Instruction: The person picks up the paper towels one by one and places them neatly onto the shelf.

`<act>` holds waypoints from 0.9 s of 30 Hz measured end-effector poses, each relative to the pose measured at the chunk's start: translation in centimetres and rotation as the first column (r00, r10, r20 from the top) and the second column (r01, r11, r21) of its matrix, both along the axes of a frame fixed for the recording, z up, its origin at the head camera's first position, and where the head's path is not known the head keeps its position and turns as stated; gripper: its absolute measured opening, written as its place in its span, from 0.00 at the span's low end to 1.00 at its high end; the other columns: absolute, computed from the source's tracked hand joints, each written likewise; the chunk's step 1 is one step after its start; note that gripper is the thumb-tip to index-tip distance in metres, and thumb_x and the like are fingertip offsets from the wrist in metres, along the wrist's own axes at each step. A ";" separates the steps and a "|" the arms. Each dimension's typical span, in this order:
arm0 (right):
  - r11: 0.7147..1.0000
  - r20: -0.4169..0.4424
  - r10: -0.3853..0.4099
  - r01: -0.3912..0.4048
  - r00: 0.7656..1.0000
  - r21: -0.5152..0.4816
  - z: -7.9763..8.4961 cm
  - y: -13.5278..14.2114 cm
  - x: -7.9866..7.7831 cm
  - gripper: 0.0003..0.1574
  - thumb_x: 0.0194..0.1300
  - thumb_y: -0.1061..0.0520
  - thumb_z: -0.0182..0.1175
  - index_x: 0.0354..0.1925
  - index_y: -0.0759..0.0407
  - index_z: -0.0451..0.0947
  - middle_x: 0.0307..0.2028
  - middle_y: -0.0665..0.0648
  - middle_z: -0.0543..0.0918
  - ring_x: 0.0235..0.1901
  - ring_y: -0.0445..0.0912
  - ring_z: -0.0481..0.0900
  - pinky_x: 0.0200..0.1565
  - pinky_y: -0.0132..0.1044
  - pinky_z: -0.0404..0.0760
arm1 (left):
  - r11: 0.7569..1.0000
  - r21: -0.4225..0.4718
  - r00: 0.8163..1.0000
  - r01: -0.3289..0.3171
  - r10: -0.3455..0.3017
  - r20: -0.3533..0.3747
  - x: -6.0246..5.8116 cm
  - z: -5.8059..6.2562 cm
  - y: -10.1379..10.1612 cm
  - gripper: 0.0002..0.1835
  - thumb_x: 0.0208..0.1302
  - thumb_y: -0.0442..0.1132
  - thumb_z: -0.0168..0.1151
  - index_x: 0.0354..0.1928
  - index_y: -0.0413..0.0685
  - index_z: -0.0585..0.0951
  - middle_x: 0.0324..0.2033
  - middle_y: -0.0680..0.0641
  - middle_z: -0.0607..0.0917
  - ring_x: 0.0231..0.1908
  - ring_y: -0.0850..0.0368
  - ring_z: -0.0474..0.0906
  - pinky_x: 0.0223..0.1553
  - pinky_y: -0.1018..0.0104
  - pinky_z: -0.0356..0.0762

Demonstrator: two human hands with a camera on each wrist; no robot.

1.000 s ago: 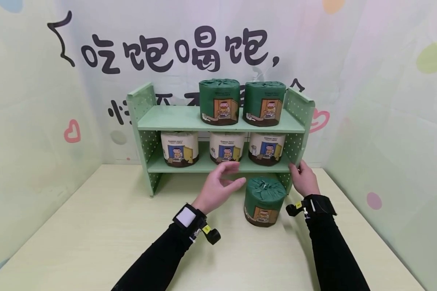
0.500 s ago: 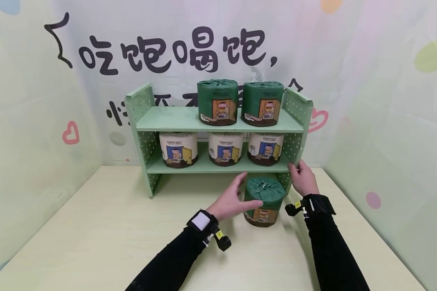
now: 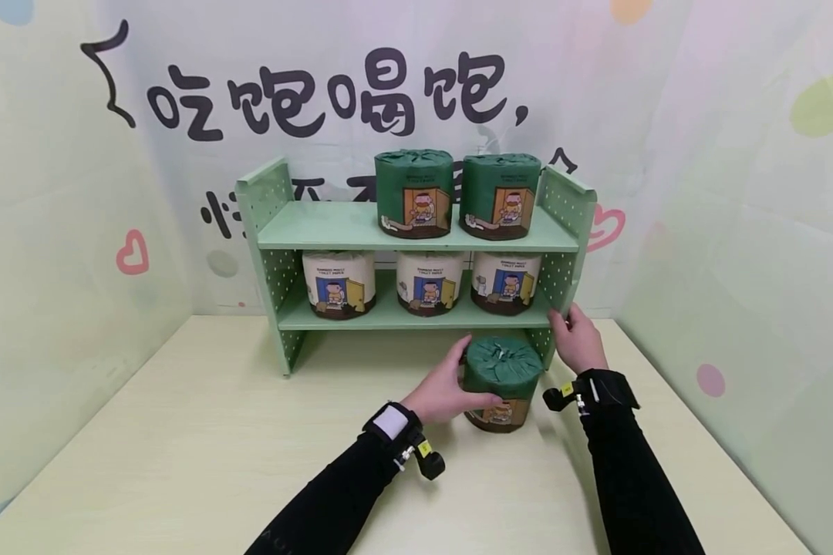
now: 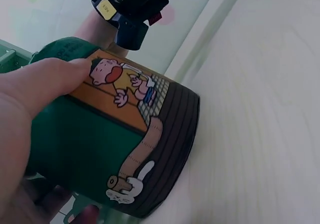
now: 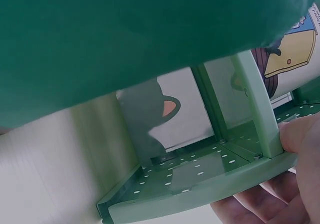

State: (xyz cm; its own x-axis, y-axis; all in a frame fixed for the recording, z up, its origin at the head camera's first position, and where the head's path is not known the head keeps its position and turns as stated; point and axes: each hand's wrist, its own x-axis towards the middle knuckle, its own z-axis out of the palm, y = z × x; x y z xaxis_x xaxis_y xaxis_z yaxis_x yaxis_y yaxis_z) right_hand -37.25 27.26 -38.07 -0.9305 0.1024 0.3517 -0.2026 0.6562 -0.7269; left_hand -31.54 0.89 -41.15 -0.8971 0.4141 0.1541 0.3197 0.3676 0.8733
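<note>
A green-wrapped toilet paper roll (image 3: 504,367) stands upright on the table, in front of the shelf's right end. My left hand (image 3: 443,391) grips it from the left; in the left wrist view the thumb lies across the front of the roll (image 4: 85,139), with the fingers round its far side. My right hand (image 3: 579,344) holds the right side panel of the light green shelf (image 3: 416,325) at the lower board's height. In the right wrist view its thumb is inside the panel (image 5: 200,176) and its fingers outside.
Two green toilet paper rolls (image 3: 413,173) stand on the right part of the upper board. Three white toilet paper rolls (image 3: 338,266) stand in a row on the lower board. A printed backdrop (image 3: 319,31) hangs behind the pale wooden table (image 3: 201,447).
My left hand has moved right and down from beside the green roll and now closes round it. The right hand stays on the shelf's side panel.
</note>
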 end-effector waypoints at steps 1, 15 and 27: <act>1.000 0.000 -0.002 0.002 1.000 0.000 0.0 0.0 0.0 0.30 0.80 0.44 0.43 0.68 0.61 0.65 0.58 0.70 0.74 0.54 0.62 0.73 0.53 0.61 0.74 | 1.000 -0.007 1.000 -0.007 0.006 -0.005 -0.1 -0.1 -0.1 0.67 0.44 0.57 0.81 0.78 0.61 0.44 0.70 0.44 0.59 0.65 0.48 0.59 0.63 0.42 0.60; 1.000 0.002 -0.008 0.008 1.000 0.001 0.0 0.0 -0.1 0.30 0.81 0.45 0.43 0.68 0.63 0.64 0.58 0.70 0.74 0.54 0.62 0.73 0.52 0.60 0.74 | 0.996 -0.089 1.000 0.008 -0.010 -0.028 -0.7 -0.5 -1.0 0.66 0.36 0.60 0.83 0.76 0.73 0.50 0.65 0.44 0.64 0.62 0.47 0.56 0.58 0.40 0.66; 1.000 -0.005 -0.005 0.005 1.000 0.000 0.1 -0.1 0.1 0.29 0.81 0.45 0.43 0.67 0.63 0.65 0.56 0.70 0.76 0.53 0.62 0.74 0.51 0.60 0.75 | 0.994 -0.072 0.996 0.082 -0.084 -0.023 -0.8 -0.5 -1.6 0.60 0.39 0.55 0.84 0.73 0.75 0.55 0.61 0.49 0.65 0.60 0.51 0.56 0.56 0.38 0.65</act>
